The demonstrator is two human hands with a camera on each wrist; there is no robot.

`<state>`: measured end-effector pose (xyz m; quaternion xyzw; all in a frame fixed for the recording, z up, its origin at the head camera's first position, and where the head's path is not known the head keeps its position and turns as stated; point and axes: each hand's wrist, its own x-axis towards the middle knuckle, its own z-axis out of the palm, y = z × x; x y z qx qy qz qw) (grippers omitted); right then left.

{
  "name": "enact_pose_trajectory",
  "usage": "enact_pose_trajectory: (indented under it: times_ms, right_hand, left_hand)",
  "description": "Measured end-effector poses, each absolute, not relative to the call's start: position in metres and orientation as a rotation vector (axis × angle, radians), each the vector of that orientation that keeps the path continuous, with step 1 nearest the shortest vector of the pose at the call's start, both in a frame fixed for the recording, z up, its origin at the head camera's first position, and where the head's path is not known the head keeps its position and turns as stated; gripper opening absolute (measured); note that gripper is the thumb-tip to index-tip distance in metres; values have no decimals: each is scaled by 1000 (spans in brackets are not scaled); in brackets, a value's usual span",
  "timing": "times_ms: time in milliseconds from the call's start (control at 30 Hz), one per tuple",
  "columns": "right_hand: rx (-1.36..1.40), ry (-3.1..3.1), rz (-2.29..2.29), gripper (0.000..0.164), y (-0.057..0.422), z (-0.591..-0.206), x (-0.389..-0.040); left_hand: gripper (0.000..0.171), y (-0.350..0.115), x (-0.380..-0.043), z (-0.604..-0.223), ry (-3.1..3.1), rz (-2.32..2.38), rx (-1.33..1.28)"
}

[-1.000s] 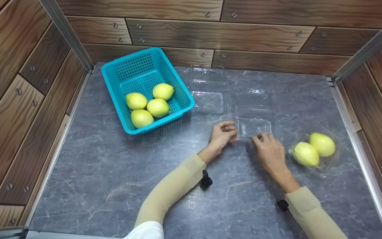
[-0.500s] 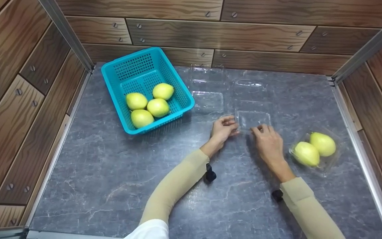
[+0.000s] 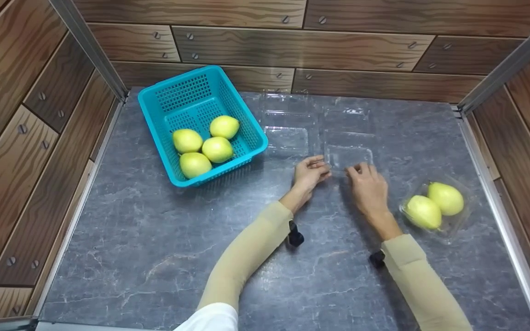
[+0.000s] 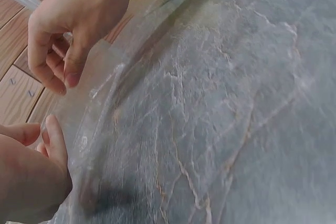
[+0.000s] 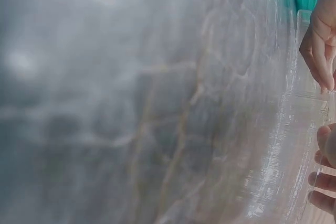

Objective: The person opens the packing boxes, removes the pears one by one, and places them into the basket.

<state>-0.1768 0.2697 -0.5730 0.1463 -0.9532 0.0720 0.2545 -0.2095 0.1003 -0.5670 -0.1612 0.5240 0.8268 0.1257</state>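
Note:
A clear plastic clamshell box (image 3: 350, 151) lies opened out on the table in the head view, its lid part towards the back wall. My left hand (image 3: 310, 177) pinches its near left corner between thumb and fingers. The right hand (image 3: 369, 189) pinches the near edge a little further right, knuckles up. In the left wrist view, the left thumb and forefinger meet at the box's rim (image 4: 84, 140), and the right hand's bent fingers hang over the same rim. In the right wrist view, glare streaks the clear plastic (image 5: 273, 166) beside both hands' fingertips.
A second opened clear box (image 3: 285, 140) lies just left. Beyond it stands a turquoise basket (image 3: 191, 110) holding several yellow-green pears (image 3: 217, 149). To the right, another clear box (image 3: 451, 225) holds two pears (image 3: 446, 198). Wood-patterned walls (image 3: 302, 46) enclose the sides and back.
Both hands have slid the opened clear box away from the person, towards the back wall. Basket, pears and the other boxes stay where they were.

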Motion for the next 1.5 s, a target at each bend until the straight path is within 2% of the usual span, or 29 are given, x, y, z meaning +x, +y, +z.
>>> enact_pose_trajectory:
  times_ms: [400,933,1200,1500]
  right_hand:
    - [374,-2624,207,14,265,-572,-197]
    - [345,-2665,235,15,261,-569,-222]
    - [352,-2680,254,14,265,-567,-225]
    - [274,-2701,336,31,283,-548,-207]
  left_hand:
    - [31,111,-211,-562,1500,2397,-599]
    - [44,107,-217,-564,1459,2452,-506]
    - [39,110,-213,-566,1524,2424,-503]
    - [39,115,-196,-571,1709,2305,-373]
